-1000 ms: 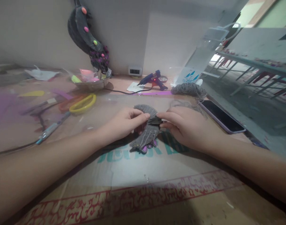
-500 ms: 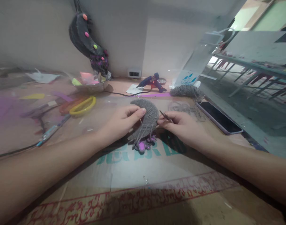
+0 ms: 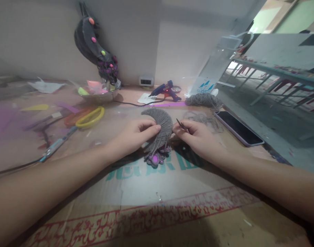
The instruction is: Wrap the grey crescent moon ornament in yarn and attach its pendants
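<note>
A crescent moon wrapped in grey yarn (image 3: pixel 164 124) stands tilted above the table in the middle of the head view. From its lower end hang grey loops and small flowers with purple centres (image 3: pixel 155 159). My left hand (image 3: pixel 144 132) pinches the inner side of the crescent, thumb on the front face. My right hand (image 3: pixel 194 133) is closed around dark, slim, pointed tweezers (image 3: pixel 182 126), tips pointing up and left. Its fingertips are at the crescent's outer edge; whether they grip a strand there is too small to tell.
Behind lie a blue glue gun (image 3: pixel 163 91), a grey yarn skein (image 3: pixel 203 100) and a clear bottle (image 3: pixel 211 68). A phone (image 3: pixel 238 127) rests at the right edge. Yellow-handled scissors (image 3: pixel 90 117), a bowl (image 3: pixel 99 97) and a cable are at left. A dark crescent ornament (image 3: pixel 88 41) hangs behind.
The crescent has turned so its wrapped face shows more fully. My right hand has drawn back from its middle to the outer edge, and the tweezers now point upward, away from the yarn.
</note>
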Tool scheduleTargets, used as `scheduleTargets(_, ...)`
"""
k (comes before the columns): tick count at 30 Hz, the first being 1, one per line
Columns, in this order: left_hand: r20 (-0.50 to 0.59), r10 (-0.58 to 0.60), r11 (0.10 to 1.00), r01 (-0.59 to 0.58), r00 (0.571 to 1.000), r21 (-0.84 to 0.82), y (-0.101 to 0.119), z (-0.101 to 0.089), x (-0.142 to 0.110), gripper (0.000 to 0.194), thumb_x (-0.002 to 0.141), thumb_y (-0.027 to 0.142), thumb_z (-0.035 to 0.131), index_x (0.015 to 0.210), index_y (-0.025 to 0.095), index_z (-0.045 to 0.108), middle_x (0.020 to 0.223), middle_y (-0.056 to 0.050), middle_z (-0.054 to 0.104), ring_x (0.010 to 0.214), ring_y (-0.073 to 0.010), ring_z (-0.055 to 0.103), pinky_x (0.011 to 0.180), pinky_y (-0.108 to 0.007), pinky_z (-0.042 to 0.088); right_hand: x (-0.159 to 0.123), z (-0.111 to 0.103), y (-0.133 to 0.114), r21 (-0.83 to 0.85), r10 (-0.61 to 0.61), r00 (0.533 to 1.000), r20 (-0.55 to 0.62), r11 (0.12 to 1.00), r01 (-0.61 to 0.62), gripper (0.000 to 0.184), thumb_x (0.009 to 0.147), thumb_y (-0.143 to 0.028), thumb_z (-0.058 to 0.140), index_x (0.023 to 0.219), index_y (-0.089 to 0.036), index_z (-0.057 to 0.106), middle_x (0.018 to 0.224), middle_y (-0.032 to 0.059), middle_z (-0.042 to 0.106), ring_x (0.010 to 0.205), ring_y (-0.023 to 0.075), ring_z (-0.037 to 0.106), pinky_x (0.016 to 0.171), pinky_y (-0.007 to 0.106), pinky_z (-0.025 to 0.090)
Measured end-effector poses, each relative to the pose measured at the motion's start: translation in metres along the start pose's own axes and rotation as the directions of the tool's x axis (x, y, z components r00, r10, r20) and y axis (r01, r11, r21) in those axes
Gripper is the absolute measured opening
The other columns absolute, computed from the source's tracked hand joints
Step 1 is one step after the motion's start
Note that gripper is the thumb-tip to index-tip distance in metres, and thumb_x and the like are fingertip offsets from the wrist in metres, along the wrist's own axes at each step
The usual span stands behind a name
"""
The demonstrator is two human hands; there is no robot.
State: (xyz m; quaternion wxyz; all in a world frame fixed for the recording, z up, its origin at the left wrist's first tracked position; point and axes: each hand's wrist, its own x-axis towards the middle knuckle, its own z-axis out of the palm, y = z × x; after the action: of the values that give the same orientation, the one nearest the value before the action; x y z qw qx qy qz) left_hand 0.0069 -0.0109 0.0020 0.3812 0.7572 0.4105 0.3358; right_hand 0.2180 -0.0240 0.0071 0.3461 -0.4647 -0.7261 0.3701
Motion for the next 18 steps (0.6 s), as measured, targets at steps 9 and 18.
scheduleTargets(9, 0.027, 0.039, 0.999, -0.039, 0.999, -0.001, -0.0028, 0.0012, -0.0012, 0.038, 0.093, 0.04, 0.05, 0.063, 0.017, 0.048, 0.059, 0.004, 0.04, 0.055, -0.0088, 0.039, 0.049, -0.021, 0.031, 0.0025, 0.0013, 0.0067, -0.172, -0.034, 0.998, 0.051, 0.984, 0.042, 0.031, 0.087, -0.042, 0.059, 0.066, -0.019, 0.054, 0.063, -0.0027, 0.047, 0.062, 0.012, 0.043, 0.057, 0.026, 0.033)
scheduleTargets(18, 0.057, -0.03, 0.995, 0.035, 0.998, -0.093, -0.0036, 0.0028, -0.0014, 0.029, 0.09, 0.042, 0.056, 0.084, 0.016, 0.068, 0.072, 0.0, 0.059, 0.064, -0.0109, 0.052, 0.058, -0.022, 0.041, -0.0002, -0.0005, 0.001, -0.076, -0.011, 0.998, -0.063, 0.997, 0.007, 0.03, 0.088, -0.043, 0.057, 0.071, -0.019, 0.058, 0.07, -0.0006, 0.056, 0.065, 0.0132, 0.05, 0.06, 0.027, 0.039)
